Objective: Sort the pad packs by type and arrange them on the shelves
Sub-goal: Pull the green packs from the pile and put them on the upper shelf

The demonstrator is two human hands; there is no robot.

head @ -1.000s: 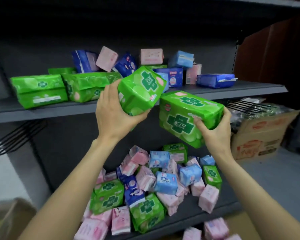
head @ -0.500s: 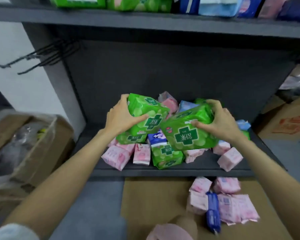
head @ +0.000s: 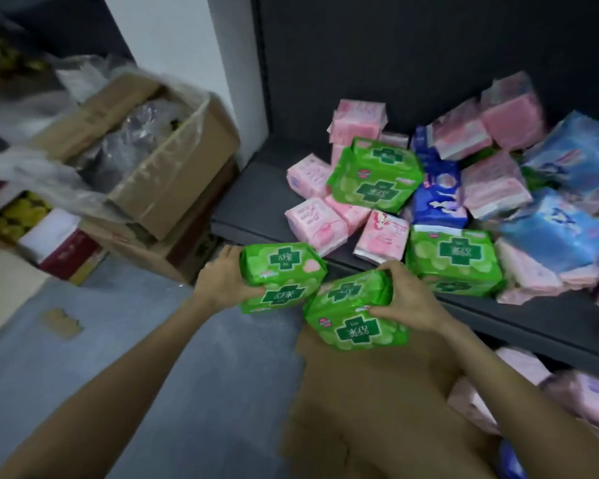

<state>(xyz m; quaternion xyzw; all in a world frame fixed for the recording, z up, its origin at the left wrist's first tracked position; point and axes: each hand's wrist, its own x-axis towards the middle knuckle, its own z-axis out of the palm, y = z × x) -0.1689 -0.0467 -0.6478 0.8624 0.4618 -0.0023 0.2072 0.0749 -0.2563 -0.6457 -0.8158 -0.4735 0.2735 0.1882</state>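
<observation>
The left hand [head: 222, 283] is gripping a green pack [head: 281, 278] and the right hand [head: 407, 302] another green pack [head: 353, 316] — both held just near of the shelf [head: 256, 205] edge, long axes tilted, corners touching.

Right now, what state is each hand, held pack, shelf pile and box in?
left hand: grips a green pack, off the shelf.
right hand: grips a second green pack, off the shelf.
shelf: holds an unsorted pile of pink, blue and green packs.
cardboard box: open, lined with plastic.
</observation>
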